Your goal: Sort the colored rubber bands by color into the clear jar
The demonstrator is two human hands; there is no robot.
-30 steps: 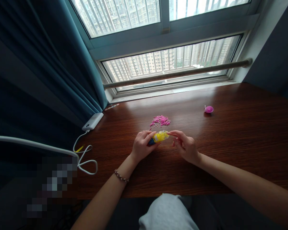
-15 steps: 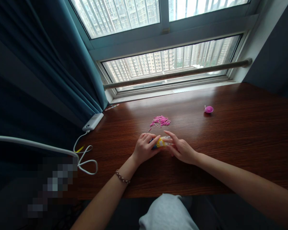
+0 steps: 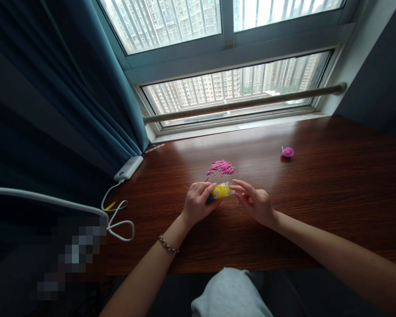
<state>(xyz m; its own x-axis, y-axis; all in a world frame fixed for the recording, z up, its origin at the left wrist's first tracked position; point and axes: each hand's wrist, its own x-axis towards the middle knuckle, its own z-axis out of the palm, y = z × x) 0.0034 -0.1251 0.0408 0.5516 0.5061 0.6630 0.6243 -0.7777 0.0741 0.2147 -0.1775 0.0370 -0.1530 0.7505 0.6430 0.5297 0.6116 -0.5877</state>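
Note:
My left hand (image 3: pixel 198 200) is closed around a small clear plastic bag (image 3: pixel 221 190) with yellow and dark blue contents, too small to name. The bag's crinkled end points right. There my right hand (image 3: pixel 254 202) has its fingers apart, the tips at or very near the plastic; whether they touch it I cannot tell. Just beyond the bag lies a loose pile of small pink pin-like pieces (image 3: pixel 221 167) on the brown wooden table (image 3: pixel 317 198). Farther off to the right sits a little round magenta object (image 3: pixel 287 152) with a pale stem.
At the left edge of the table are a white power strip (image 3: pixel 128 168), a looped white cable (image 3: pixel 121 222) and a small yellow strip (image 3: pixel 110 205). A blue curtain (image 3: pixel 119 110) hangs behind them. A metal rail (image 3: pixel 244 105) crosses the window at the back.
My right hand has drawn back slightly to the right from the bag. More of the yellow contents now shows between the hands. The left hand keeps its hold.

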